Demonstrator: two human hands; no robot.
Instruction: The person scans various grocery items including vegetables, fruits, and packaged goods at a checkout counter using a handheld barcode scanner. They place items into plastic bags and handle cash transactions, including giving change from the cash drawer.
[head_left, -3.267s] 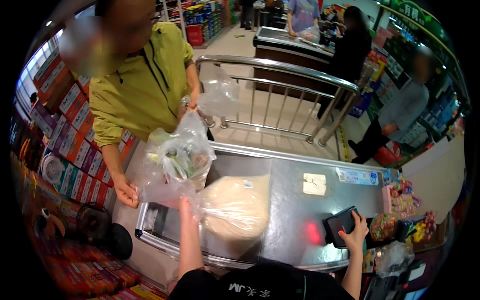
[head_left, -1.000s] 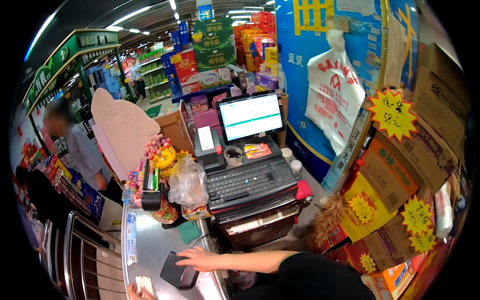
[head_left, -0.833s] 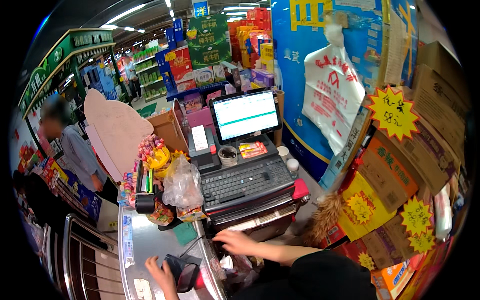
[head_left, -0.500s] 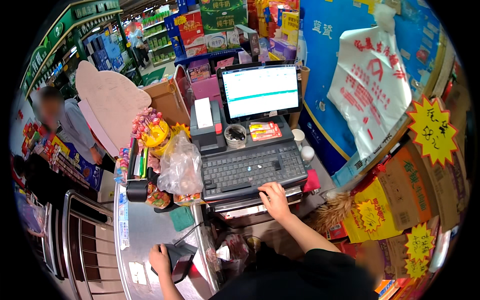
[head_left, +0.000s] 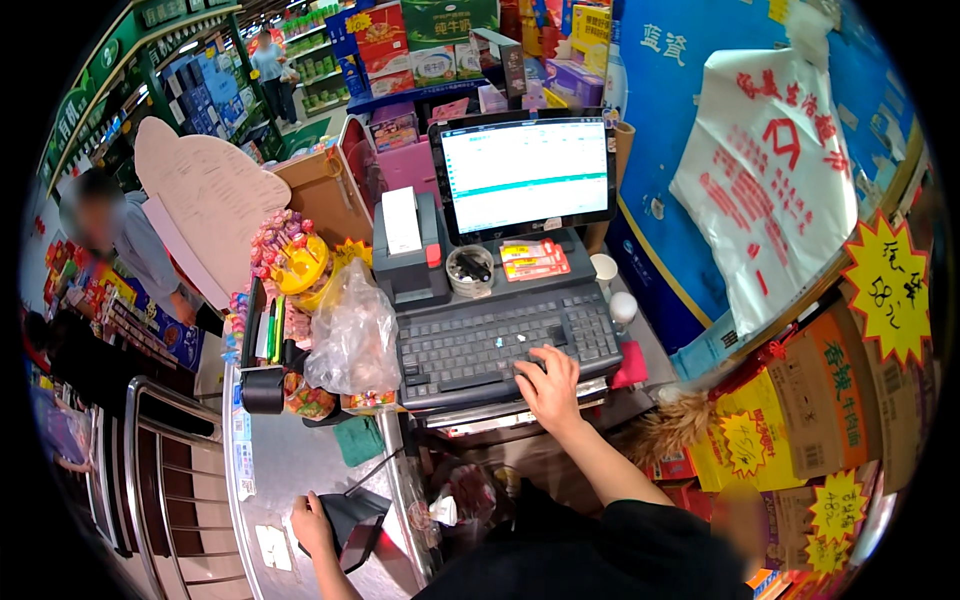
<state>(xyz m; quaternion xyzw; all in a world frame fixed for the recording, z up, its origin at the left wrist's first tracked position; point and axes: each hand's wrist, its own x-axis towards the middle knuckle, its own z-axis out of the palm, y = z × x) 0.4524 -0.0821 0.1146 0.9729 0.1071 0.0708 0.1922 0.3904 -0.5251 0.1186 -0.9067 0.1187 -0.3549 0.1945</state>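
My right hand (head_left: 549, 388) rests with fingers spread at the lower right of the black keyboard (head_left: 462, 358), its fingertips over the keys. Beyond the keyboard stands a lit monitor (head_left: 528, 175) showing a table with a highlighted row. On the metal counter at lower left, my left hand (head_left: 311, 524) is curled round the left edge of a dark corded device (head_left: 352, 515); its far fingers are partly hidden. A receipt printer (head_left: 408, 250) with white paper sticking up stands left of the monitor.
Left of the keyboard are a crumpled clear plastic bag (head_left: 352, 335), a lollipop tub (head_left: 303, 270) and a green cloth (head_left: 358, 440). A white cup (head_left: 603, 268) stands right. Cartons (head_left: 830, 390) line the right side; a metal rail (head_left: 170, 400) and another person (head_left: 150, 240) are at left.
The view has shifted slightly. My right hand has moved up onto the keys from the keyboard's front edge. My left hand stays at the dark device.
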